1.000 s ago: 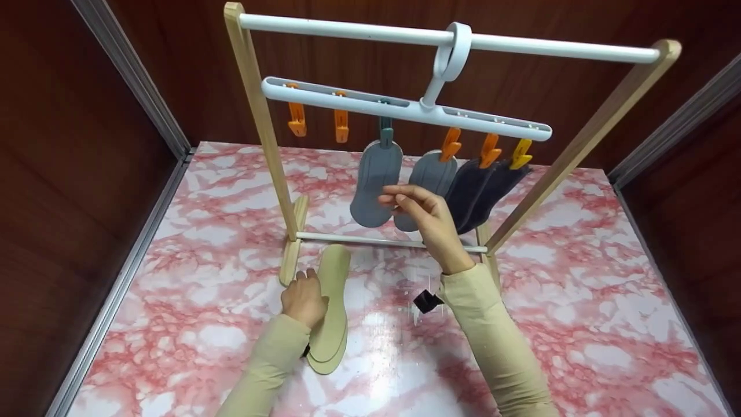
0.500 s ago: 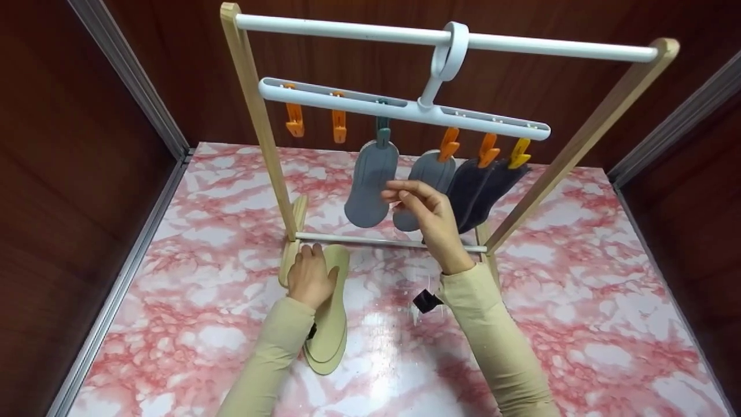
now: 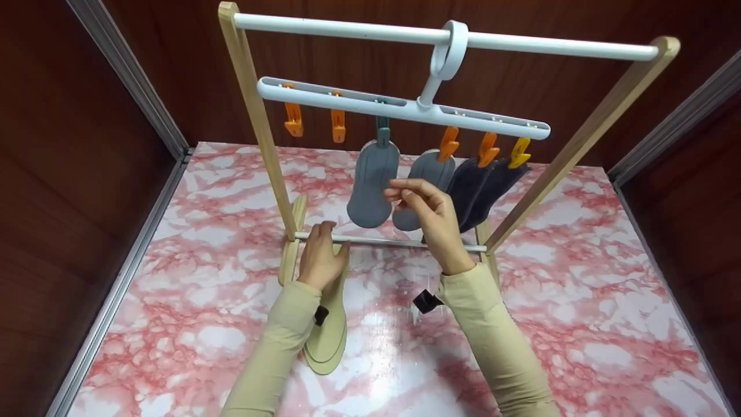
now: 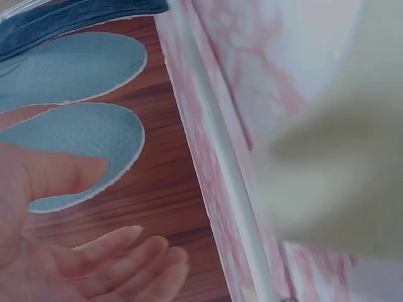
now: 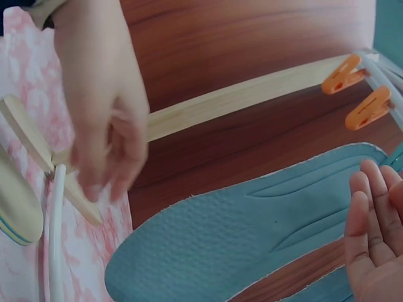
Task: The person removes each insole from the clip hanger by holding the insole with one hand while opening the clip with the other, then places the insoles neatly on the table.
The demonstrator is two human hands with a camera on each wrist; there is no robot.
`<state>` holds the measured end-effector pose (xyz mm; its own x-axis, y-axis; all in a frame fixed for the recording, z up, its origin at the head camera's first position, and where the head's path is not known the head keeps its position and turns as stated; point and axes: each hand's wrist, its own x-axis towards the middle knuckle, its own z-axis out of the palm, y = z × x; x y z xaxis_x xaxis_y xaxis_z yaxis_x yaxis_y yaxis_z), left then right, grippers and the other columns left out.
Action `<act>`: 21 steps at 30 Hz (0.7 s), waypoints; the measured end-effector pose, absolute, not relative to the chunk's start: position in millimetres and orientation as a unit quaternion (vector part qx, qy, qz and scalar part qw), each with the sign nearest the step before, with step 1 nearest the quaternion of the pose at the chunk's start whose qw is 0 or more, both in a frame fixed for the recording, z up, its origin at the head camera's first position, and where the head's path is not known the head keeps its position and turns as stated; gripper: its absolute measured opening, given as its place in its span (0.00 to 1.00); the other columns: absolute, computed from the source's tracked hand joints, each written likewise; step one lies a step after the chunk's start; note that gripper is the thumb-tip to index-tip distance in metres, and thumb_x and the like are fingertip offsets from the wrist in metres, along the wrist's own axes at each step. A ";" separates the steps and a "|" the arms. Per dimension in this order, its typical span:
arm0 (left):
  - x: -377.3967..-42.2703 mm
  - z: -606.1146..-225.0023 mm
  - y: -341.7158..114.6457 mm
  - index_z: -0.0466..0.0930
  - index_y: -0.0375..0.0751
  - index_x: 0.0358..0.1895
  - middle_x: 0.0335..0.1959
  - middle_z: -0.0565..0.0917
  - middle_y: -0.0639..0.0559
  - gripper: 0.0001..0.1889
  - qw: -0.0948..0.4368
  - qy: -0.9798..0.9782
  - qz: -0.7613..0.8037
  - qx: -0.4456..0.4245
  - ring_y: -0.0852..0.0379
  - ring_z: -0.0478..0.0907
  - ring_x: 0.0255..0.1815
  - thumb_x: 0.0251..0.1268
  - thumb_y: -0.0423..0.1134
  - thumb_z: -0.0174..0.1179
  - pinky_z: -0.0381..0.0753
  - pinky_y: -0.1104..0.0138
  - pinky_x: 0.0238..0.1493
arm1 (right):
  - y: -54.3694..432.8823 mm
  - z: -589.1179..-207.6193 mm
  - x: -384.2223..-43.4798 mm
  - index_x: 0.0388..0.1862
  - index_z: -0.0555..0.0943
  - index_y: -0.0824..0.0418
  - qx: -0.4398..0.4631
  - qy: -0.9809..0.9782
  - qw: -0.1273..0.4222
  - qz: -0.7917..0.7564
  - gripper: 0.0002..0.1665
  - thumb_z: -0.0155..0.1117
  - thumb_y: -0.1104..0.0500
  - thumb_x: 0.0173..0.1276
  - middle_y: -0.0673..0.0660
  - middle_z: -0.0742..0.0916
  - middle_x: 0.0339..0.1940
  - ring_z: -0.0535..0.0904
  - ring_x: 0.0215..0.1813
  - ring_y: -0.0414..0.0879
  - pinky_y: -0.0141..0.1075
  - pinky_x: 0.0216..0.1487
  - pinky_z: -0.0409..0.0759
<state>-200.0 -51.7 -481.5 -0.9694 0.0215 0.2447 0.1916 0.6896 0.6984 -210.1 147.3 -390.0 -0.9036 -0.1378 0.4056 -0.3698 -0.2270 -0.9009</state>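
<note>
My left hand (image 3: 322,258) hovers over the toe end of two stacked beige insoles (image 3: 329,341) on the marbled surface, fingers loosely extended and nothing in them. My right hand (image 3: 431,217) is raised before the hanging grey-blue insoles, its fingers slightly bent and holding nothing. One grey-blue insole (image 3: 370,188) hangs from a teal clip (image 3: 383,134). Beside it another grey-blue insole (image 3: 435,165) hangs from an orange clip (image 3: 448,145), partly hidden by my right hand. In the left wrist view, the thumb overlaps the nearer blue insole (image 4: 82,135).
A wooden rack (image 3: 584,139) with a white top bar (image 3: 341,29) carries a white clip hanger (image 3: 324,99). Two bare orange clips (image 3: 293,119) hang at its left. Dark pieces (image 3: 480,194) hang at right from orange and yellow clips. A white lower bar (image 3: 376,240) crosses between the feet.
My left hand has moved up and forward along the beige insoles toward the lower bar. The left hanging insole sways slightly. My right hand has risen only a little.
</note>
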 end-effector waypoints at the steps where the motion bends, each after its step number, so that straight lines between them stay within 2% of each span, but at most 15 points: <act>1: -202.4 -480.5 -50.5 0.71 0.29 0.56 0.51 0.75 0.33 0.23 0.114 -0.906 -0.403 -0.059 0.37 0.75 0.52 0.61 0.38 0.61 0.74 0.50 0.54 | 147.5 -390.3 -210.1 0.47 0.82 0.68 0.206 -0.616 0.078 0.756 0.13 0.52 0.67 0.71 0.53 0.89 0.38 0.84 0.43 0.44 0.34 0.44 0.80; 9: -219.7 -471.0 -37.3 0.68 0.29 0.59 0.53 0.76 0.33 0.24 0.177 -0.844 -0.498 -0.088 0.39 0.74 0.55 0.61 0.32 0.62 0.73 0.50 0.57 | 146.2 -390.2 -209.3 0.48 0.82 0.69 0.198 -0.622 0.089 0.752 0.13 0.52 0.67 0.72 0.53 0.89 0.38 0.84 0.43 0.46 0.39 0.45 0.80; 13: -226.5 -469.8 -31.2 0.69 0.28 0.58 0.52 0.78 0.35 0.22 0.204 -0.812 -0.536 -0.107 0.41 0.75 0.55 0.61 0.29 0.61 0.74 0.49 0.55 | 145.6 -390.5 -209.2 0.48 0.81 0.70 0.198 -0.620 0.090 0.754 0.13 0.52 0.67 0.72 0.53 0.89 0.38 0.84 0.43 0.46 0.38 0.44 0.80; 21: -232.4 -470.2 -23.0 0.73 0.30 0.52 0.48 0.80 0.35 0.16 0.183 -0.794 -0.571 -0.102 0.41 0.77 0.52 0.61 0.28 0.60 0.76 0.49 0.54 | 147.2 -390.0 -208.8 0.47 0.81 0.70 0.193 -0.621 0.093 0.754 0.13 0.52 0.67 0.71 0.52 0.89 0.38 0.84 0.42 0.45 0.35 0.43 0.80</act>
<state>-232.4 -23.0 -470.2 -0.9121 -0.0467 0.4072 0.3711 0.3277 0.8688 -208.8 147.2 -390.0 -0.9083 -0.0990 0.4065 -0.3800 -0.2113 -0.9005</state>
